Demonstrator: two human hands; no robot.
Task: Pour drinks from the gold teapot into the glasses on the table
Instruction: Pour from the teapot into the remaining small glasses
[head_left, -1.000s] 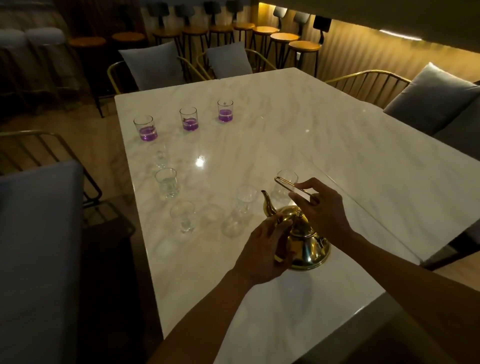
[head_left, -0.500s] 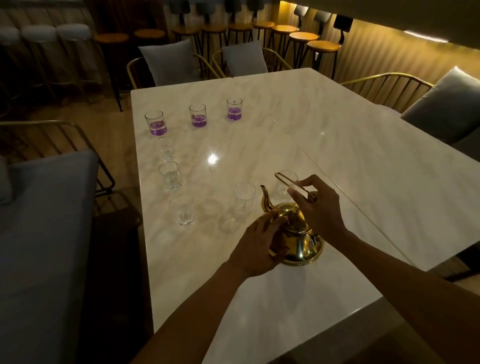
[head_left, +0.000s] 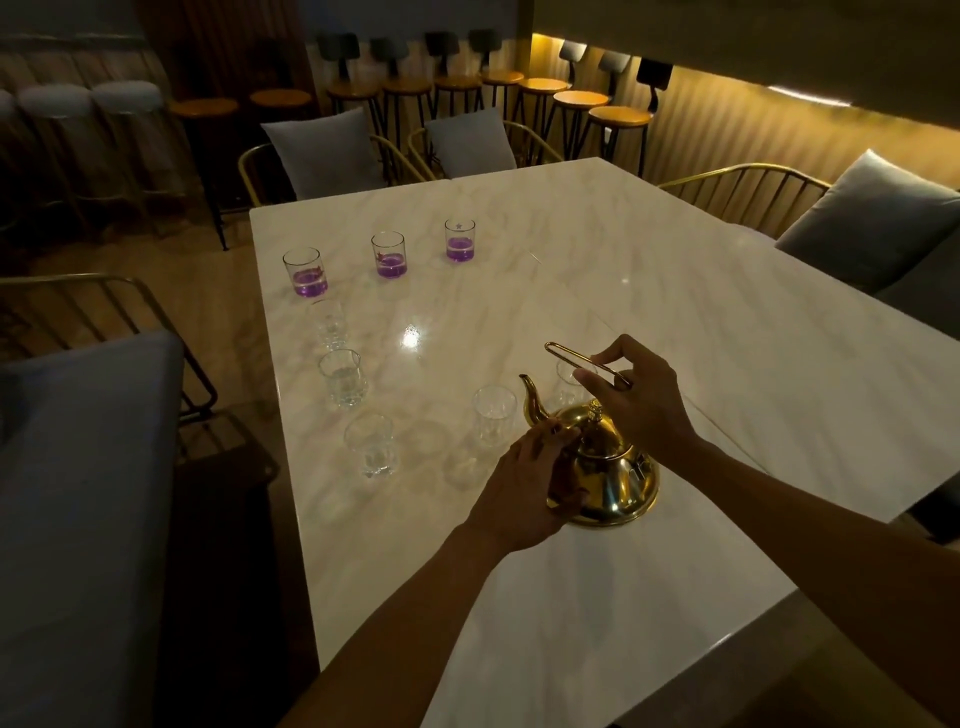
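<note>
The right hand (head_left: 636, 402) pinches the gold teapot's (head_left: 605, 470) raised handle (head_left: 582, 361) while the left hand (head_left: 524, 483) cups its side on the marble surface (head_left: 675, 291).

dim room: white marble table (head_left: 649, 291), gold wire chairs with grey cushions (head_left: 324, 148), bar stools (head_left: 615, 117) along a warm-lit slatted wall (head_left: 727, 135).

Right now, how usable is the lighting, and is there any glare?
Head view: dim, warm light; one glare spot on the table; teapot gleams; clear glasses faint against the marble; edges bow from the wide lens.
</note>
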